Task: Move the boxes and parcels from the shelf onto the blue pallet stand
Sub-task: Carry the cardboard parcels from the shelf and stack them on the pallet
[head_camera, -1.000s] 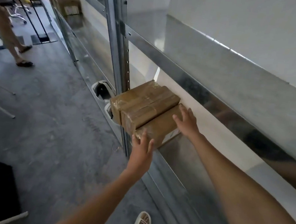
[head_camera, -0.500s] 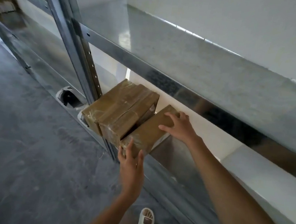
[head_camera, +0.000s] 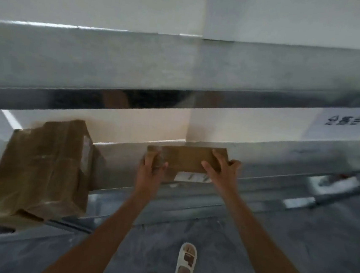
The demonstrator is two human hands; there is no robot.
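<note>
A small flat brown parcel point(head_camera: 185, 159) sits at the front of the lower metal shelf point(head_camera: 123, 170), in the middle of the view. My left hand point(head_camera: 150, 171) grips its left end and my right hand point(head_camera: 222, 169) grips its right end, fingers curled over the top. A white label shows under its front edge. A larger brown taped box point(head_camera: 44, 167) stands on the same shelf to the left, apart from the parcel. The blue pallet stand is out of view.
An upper shelf beam point(head_camera: 178, 101) runs across just above the parcel. A white labelled package point(head_camera: 340, 127) lies at the right on the shelf. Below are the grey concrete floor point(head_camera: 296, 246) and my sandalled feet point(head_camera: 185, 262).
The view has swung to face the shelf head-on. The flat parcel has come away to the right of the larger box, and both hands now grip its ends.
</note>
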